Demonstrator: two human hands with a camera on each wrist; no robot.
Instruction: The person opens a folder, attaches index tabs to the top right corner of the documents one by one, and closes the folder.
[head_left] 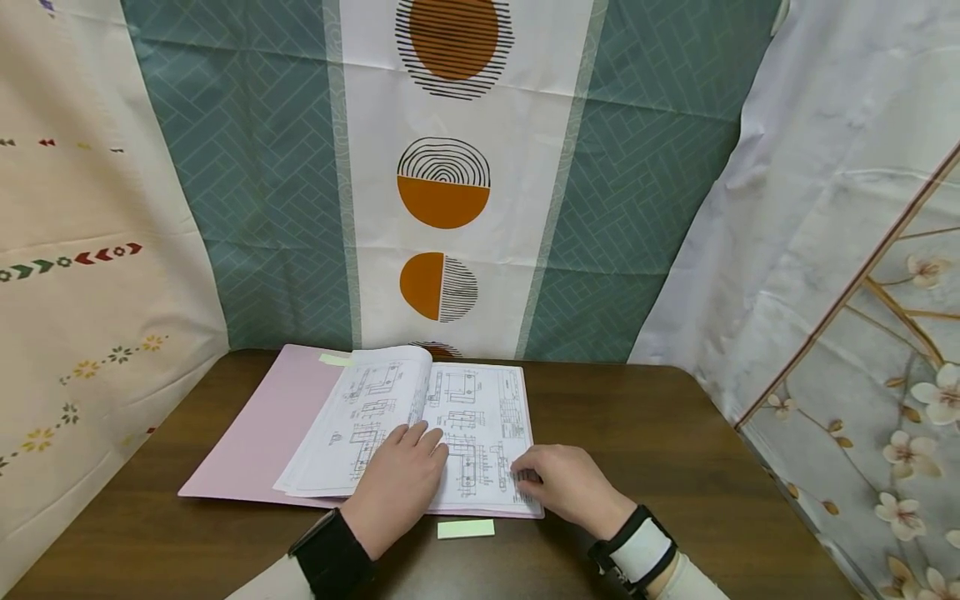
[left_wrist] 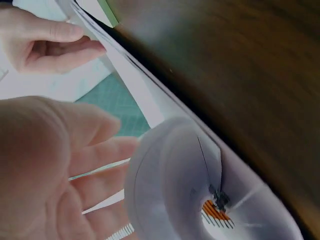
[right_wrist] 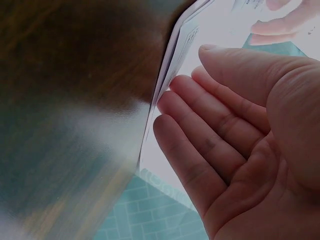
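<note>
A pink folder [head_left: 258,437] lies spread on the desk, with printed technical drawings inside. The left-hand sheets [head_left: 330,458] bulge up near the fold, and the right page [head_left: 495,392] lies flatter. My left hand [head_left: 401,479] rests on the pages near the fold, fingers extended. In the left wrist view, a page [left_wrist: 155,165] curls beside those fingers. At the right page's lower right edge, the fingers of my right hand [head_left: 570,483] touch the paper. The right wrist view shows that hand [right_wrist: 235,145] with fingers loosely extended along the page edge and the thumb apart.
A pale green sticky strip [head_left: 465,528] lies on the brown desk [head_left: 622,417] in front of the folder. Another green strip [head_left: 334,360] sits at the folder's top. Patterned curtains [head_left: 645,167] hang behind the desk and along both sides.
</note>
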